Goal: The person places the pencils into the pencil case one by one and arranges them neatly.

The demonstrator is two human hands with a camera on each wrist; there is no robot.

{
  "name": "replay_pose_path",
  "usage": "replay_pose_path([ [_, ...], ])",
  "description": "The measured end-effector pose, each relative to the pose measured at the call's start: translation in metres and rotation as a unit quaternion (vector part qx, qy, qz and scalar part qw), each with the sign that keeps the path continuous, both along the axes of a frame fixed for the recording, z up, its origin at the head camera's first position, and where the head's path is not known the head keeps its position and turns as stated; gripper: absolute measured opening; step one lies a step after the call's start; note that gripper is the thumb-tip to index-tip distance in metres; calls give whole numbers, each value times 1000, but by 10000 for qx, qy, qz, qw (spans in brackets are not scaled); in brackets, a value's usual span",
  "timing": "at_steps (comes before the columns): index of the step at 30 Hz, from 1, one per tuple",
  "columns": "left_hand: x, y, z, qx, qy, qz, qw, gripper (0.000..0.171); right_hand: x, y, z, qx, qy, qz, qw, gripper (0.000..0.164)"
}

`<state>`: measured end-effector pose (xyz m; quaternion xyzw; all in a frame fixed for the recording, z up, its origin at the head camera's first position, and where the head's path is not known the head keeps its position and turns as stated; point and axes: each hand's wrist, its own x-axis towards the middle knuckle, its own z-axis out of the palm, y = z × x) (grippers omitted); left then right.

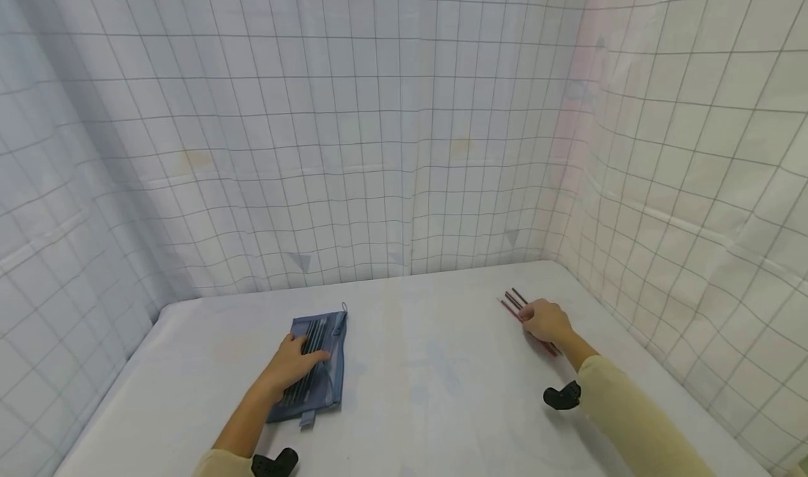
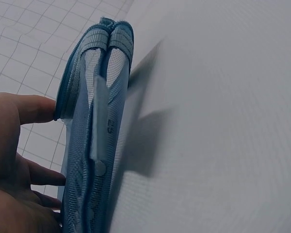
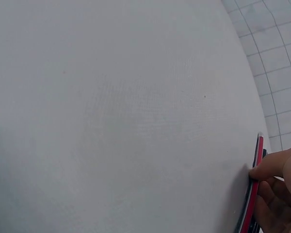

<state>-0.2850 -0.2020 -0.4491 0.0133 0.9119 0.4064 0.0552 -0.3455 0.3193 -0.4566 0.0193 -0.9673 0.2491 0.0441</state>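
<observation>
On the left of the table lies a blue zip pouch with a see-through mesh face, several dark pencils showing inside it. My left hand rests on top of it, thumb and fingers spread over its face. The left wrist view catches the pouch edge-on, with the fingertips against its upper face. Over at the right, my right hand holds a few pencils, red and dark, low over the table. Thumb and fingers pinch the red pencil in the right wrist view, with dark ones beside it.
The white table ends against a grid-patterned white curtain at the back and sides. Black wrist devices sit at both sleeves. A zipper loop sticks out from the pouch's far corner.
</observation>
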Motion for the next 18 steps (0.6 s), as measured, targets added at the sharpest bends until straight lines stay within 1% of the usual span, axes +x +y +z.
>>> replay_pose_path([
  [4,0,0,-1,0,0,15,10000,83,-2,-1,-1,143,43,-70,9999,27],
  [8,1,0,-1,32,-36,29,10000,83,-2,-1,1,72,-40,-86,9999,26],
  [11,1,0,-1,39,-23,31,10000,84,-3,0,3,-138,-117,-98,9998,27],
  [18,1,0,0,12,32,48,10000,82,-6,-5,7,-681,-111,-87,9976,29],
])
